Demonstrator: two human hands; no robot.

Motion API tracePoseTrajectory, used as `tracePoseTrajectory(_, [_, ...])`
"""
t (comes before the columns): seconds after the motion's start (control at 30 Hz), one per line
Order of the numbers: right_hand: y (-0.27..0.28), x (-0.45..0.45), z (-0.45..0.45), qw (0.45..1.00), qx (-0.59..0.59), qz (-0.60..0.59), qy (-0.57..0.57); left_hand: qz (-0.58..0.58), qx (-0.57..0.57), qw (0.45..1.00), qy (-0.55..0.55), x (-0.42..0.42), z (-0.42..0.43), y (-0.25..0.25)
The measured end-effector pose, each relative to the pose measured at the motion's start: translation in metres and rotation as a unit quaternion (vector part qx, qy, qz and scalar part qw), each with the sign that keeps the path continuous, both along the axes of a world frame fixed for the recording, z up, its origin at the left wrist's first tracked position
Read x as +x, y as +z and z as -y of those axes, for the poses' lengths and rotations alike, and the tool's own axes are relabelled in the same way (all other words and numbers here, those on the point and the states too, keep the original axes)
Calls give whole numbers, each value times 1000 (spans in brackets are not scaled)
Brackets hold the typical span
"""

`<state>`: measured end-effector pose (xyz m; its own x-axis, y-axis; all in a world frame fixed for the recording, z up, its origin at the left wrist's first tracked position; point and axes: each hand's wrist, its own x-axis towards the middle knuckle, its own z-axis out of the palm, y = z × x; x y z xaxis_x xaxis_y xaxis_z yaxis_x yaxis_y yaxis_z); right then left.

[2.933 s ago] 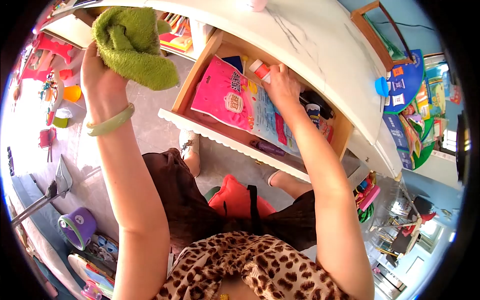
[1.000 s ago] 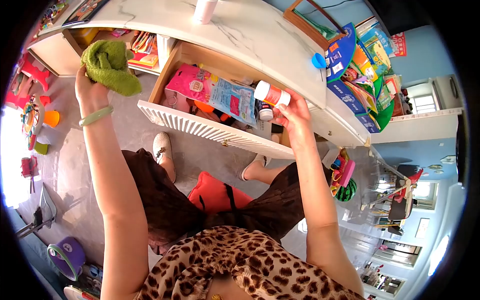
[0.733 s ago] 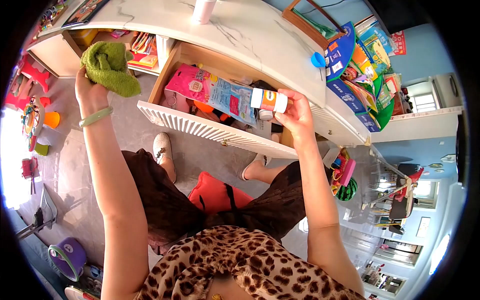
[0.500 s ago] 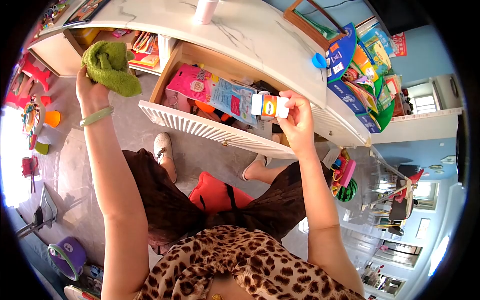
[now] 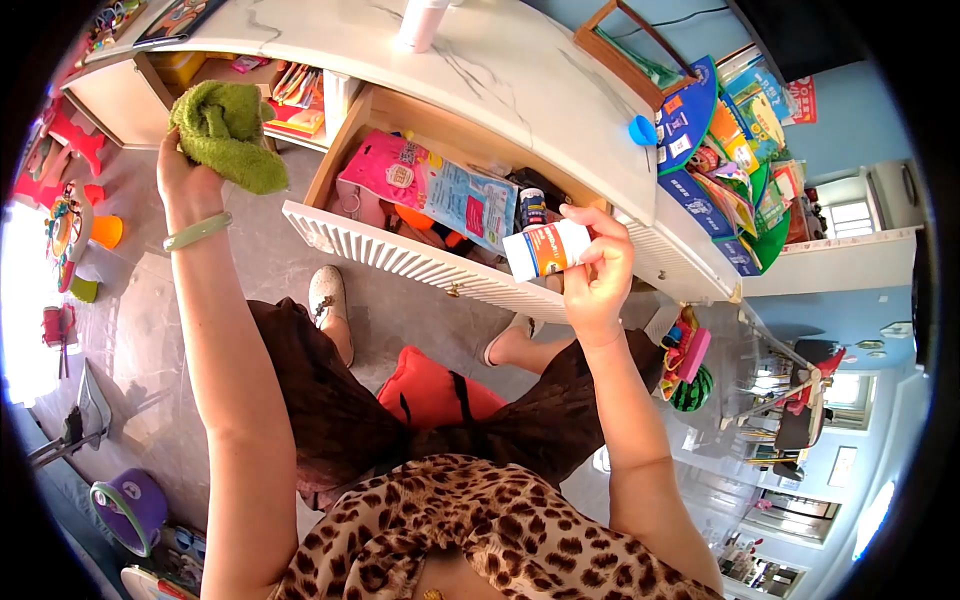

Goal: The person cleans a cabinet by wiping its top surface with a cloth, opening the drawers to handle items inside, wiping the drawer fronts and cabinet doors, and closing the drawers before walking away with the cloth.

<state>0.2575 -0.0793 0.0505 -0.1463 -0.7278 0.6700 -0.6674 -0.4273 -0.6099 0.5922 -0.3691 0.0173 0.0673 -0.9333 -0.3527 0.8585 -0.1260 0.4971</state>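
Observation:
My left hand [image 5: 188, 178] is closed on a crumpled green cloth [image 5: 228, 135], held up at the left beside the cabinet's open shelf. In my right hand [image 5: 598, 270] is a white bottle with an orange and blue label [image 5: 547, 250], tilted on its side over the drawer's front edge. Below and behind it the pulled-out drawer [image 5: 370, 245] holds a pink and blue plastic packet [image 5: 430, 190], a small dark bottle with a white cap [image 5: 532, 207] and other items partly hidden under the packet.
On the marble-patterned top stand a white bottle [image 5: 421, 24], a wooden frame [image 5: 630, 50], a blue cup [image 5: 642, 130] and a rack of books [image 5: 715, 160]. A red cushion [image 5: 435, 388] lies between my legs. A purple bucket [image 5: 135, 508] and toys [image 5: 685, 350] are on the floor.
My right hand has brought the white bottle lower and nearer to me, turning its label, which uncovers the dark bottle in the drawer. My left hand still holds the cloth almost in place.

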Motion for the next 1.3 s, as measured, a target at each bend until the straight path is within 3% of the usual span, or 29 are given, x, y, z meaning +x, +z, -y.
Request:
tracePoseTrajectory(0.33, [-1,11,-3,998,-27,38,44,-1,-7,1000,2,2,4,-6])
tracePoseTrajectory(0.83, [-5,8,-8,999,-48,-6,7,16,-12,1000,3,-2,-2,0])
tracePoseTrajectory(1.03, [-9,-20,-26,987,59,-106,-110,21,-7,1000,0,0,-2,-3])
tracePoseTrajectory(1.2, [-35,-75,-66,937,262,18,-232,33,-22,999,-23,14,11,-20])
tracePoseTrajectory(1.3, [-55,-98,-85,906,329,-23,-266,64,-17,997,-28,9,7,-17])
